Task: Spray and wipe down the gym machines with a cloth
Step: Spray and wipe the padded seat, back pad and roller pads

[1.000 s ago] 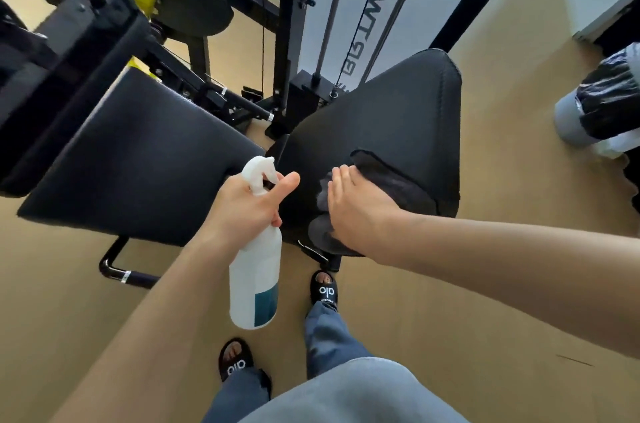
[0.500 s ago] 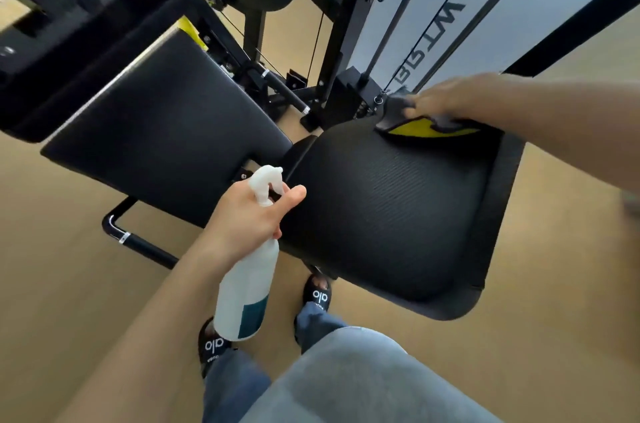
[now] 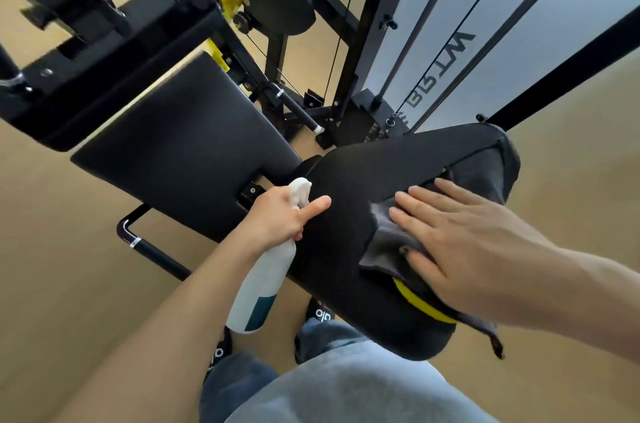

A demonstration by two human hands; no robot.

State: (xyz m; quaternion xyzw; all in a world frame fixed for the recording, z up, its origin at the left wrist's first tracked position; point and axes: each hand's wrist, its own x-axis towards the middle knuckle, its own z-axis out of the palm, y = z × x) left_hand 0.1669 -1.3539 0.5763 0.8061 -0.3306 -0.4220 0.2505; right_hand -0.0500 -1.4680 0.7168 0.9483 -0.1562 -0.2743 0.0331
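Cloth [image 3: 388, 242], dark grey with a yellow edge, spread on the near right part of the black seat pad [image 3: 346, 249], pressed flat under the straight fingers of the right hand [image 3: 464, 242]; spray bottle [image 3: 258, 291] hanging just left of the pad, gripped at the neck by the left hand [image 3: 277, 218]. Wiping of this pad apparently underway, second pad [image 3: 183, 145] at left and frame seemingly still to do. Readable: "alo" on the sandal [image 3: 320, 313], partial mirrored lettering "WT" on the far panel [image 3: 519, 24].

Floor [image 3: 62, 249]: tan, smooth — evenly lit, soft shadows.
Panel [image 3: 519, 24]: pale frosted grey behind the frame, dark lettering on it — crossed by black bars [image 3: 433, 3].
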